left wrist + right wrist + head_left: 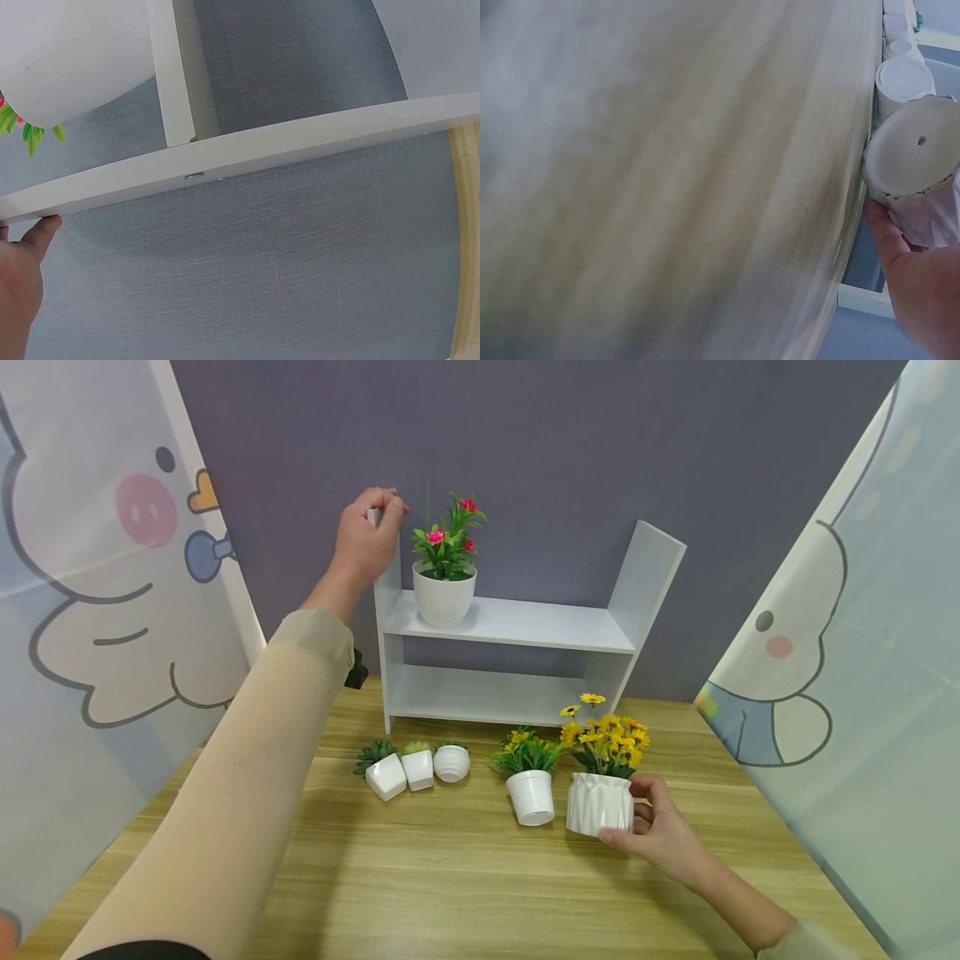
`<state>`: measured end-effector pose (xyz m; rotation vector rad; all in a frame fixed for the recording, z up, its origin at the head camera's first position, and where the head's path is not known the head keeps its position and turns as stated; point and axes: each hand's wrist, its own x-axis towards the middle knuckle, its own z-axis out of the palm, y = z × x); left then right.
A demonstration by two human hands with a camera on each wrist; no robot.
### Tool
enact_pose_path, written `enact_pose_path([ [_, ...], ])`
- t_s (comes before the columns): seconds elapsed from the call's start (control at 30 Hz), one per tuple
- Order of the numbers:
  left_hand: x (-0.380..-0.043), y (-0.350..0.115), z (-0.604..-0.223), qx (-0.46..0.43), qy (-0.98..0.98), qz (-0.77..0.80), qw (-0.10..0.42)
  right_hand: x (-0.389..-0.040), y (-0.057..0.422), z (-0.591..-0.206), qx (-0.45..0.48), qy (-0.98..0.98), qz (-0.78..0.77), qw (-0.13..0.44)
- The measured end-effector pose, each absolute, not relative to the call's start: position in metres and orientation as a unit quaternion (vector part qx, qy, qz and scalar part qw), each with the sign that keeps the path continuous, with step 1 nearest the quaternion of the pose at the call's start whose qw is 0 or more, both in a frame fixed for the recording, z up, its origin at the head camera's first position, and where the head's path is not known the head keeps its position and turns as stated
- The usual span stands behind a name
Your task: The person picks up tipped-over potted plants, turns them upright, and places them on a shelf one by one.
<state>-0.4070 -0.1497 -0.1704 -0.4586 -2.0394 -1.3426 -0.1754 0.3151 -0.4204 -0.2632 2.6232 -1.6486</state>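
My left hand [367,533] grips the top of the left side panel of a white two-tier shelf [517,620]. In the left wrist view, the thumb presses against the edge of that panel [225,163]. My right hand [663,833] holds a white pleated pot of yellow flowers [600,803] by its right side, thumb low on the front. Its base [915,146], with a small hole, faces the right wrist camera. Just left of it, a white pot of yellow-green foliage [532,797] lies tipped on the table.
On the upper shelf stands a white pot with pink flowers [444,597]. Three small white succulent pots, including a round ribbed one [452,763], lie tipped in front of the shelf on the wooden table [450,885]. Cartoon-printed panels [862,635] flank both sides.
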Motion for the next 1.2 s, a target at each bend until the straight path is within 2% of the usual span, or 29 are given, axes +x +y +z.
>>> enact_pose_path([
  [0.77,-0.408,-0.150,-0.170,-0.178,-0.771,-0.516,0.328,-0.186,0.310,-0.423,-0.088,0.863,-0.497,-0.022],
  [1.2,-0.409,-0.150,-0.169,-0.182,-0.767,-0.520,0.328,-0.192,0.306,-0.421,-0.065,0.870,-0.488,-0.008],
])
